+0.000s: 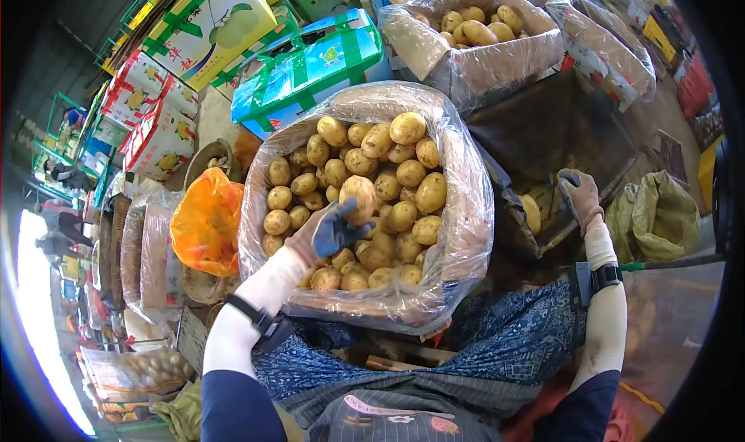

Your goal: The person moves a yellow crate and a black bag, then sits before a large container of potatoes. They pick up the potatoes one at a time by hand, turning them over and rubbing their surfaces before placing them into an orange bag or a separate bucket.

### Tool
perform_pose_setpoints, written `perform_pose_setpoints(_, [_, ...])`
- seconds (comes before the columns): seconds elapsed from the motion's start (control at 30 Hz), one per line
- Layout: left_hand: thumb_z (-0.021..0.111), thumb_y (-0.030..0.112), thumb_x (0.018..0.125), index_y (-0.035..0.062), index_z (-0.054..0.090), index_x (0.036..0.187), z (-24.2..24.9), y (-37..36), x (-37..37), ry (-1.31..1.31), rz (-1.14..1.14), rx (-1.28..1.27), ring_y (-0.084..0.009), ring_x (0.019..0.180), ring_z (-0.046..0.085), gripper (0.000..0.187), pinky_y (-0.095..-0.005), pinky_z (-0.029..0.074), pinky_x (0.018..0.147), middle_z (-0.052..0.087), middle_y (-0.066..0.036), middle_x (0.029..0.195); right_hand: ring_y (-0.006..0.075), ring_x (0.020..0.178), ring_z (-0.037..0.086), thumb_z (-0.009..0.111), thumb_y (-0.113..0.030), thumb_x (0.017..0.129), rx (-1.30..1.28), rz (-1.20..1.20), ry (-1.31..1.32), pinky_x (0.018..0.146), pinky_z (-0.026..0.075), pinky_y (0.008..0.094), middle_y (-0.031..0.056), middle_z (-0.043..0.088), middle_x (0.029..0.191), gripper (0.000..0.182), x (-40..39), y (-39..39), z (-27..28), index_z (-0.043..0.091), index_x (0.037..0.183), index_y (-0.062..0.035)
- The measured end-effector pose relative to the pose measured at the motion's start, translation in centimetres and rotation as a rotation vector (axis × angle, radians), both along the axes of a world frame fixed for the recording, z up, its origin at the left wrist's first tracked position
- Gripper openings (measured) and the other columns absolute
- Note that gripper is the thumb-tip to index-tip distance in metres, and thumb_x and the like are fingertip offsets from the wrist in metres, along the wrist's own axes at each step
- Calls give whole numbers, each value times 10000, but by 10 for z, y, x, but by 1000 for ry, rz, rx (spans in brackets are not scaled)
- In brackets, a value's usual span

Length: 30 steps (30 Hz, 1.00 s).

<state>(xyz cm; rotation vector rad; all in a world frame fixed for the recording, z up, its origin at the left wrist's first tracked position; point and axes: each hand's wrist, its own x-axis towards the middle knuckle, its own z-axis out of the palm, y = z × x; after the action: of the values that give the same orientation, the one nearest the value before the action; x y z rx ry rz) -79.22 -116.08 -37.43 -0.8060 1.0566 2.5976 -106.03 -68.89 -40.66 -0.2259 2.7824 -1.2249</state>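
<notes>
1. Plastic-lined box, packed with potatoes, sits directly ahead of the person; its clear liner folds outward over the rim.
2. Left hand, gloved, rests on the pile near the middle of that box. Fingers are curled around one large potato, gripping it from below.
3. Held potato stands roughly upright, long axis running toward the far rim of the box, and touches neighbouring potatoes on all sides.
4. Right hand, gloved, is closed on the rim of a dark crate at the box's right side, fingers pressed together. A single potato lies inside that crate near its left wall.
5. Second lined box of potatoes stands beyond, at the far right.
6. Orange bag lies against the box's left side; green-and-blue carton stands behind it.
7. Green sack lies right of the dark crate.
</notes>
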Motion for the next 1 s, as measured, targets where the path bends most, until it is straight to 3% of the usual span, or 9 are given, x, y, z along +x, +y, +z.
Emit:
perform_pose_setpoints(0.03, [599,269,950,33,438,1331,20,7,11,28,-73,-8,-302,1015,633,476,-351,594,808,584,-175,1209,204,769,675,636,-107,848,-64,32,-53,698,543,318,114,702,961,229,13,-17,24,682,1051,-11])
perform_pose_setpoints(0.2, [646,409,903,51,323,1434,79,41,64,133,-235,-75,-229,976,638,717,-274,543,763,528,-186,1298,74,715,615,572,-39,905,-468,182,-194,603,519,215,48,679,952,262,73,-98,106,633,1157,-3])
perform_pose_setpoints(0.33, [628,466,900,64,335,1432,76,55,84,158,-209,9,-213,914,631,729,-260,510,695,536,-187,1290,89,720,622,561,-32,916,-352,600,157,625,526,226,82,690,970,227,134,-141,133,648,1123,-1])
perform_pose_setpoints(0.47, [609,519,895,57,353,1421,83,65,80,169,-204,26,-201,879,627,746,-260,492,669,572,-170,1239,147,769,658,602,-49,908,-517,713,-50,709,552,273,104,690,1002,312,179,-174,117,580,1216,-6])
perform_pose_setpoints(0.67, [539,578,910,55,377,1410,78,69,74,254,-288,101,-192,846,635,742,-253,495,654,606,-132,1169,175,1159,541,734,-201,865,-607,823,-453,988,456,315,152,502,1356,790,209,-197,108,273,1475,-4])
perform_pose_setpoints(0.73, [497,573,933,65,371,1417,80,72,73,256,-302,71,-190,821,639,713,-247,494,629,610,-128,1156,176,1203,506,741,-195,858,-435,921,85,1023,426,312,141,457,1399,815,216,-200,115,253,1482,-5])
perform_pose_setpoints(0.77, [454,568,956,74,364,1425,82,73,72,252,-320,32,-187,795,644,687,-241,494,604,614,-123,1144,168,1237,477,753,-163,843,-696,854,-330,1051,400,308,132,438,1413,823,222,-205,106,256,1480,-8])
perform_pose_setpoints(0.87, [388,544,990,98,359,1433,89,76,73,249,-284,-43,-180,725,646,630,-233,492,555,624,-115,1109,167,1227,486,768,-126,820,-949,691,-765,1044,408,307,118,461,1384,825,226,-208,108,276,1474,-19])
perform_pose_setpoints(1.0, [352,538,1002,104,364,1430,83,69,77,243,-351,-112,-159,686,641,610,-229,506,546,632,-123,1070,202,1241,481,818,-205,758,-948,605,-732,1057,402,343,119,487,1345,871,236,-202,109,325,1447,-5])
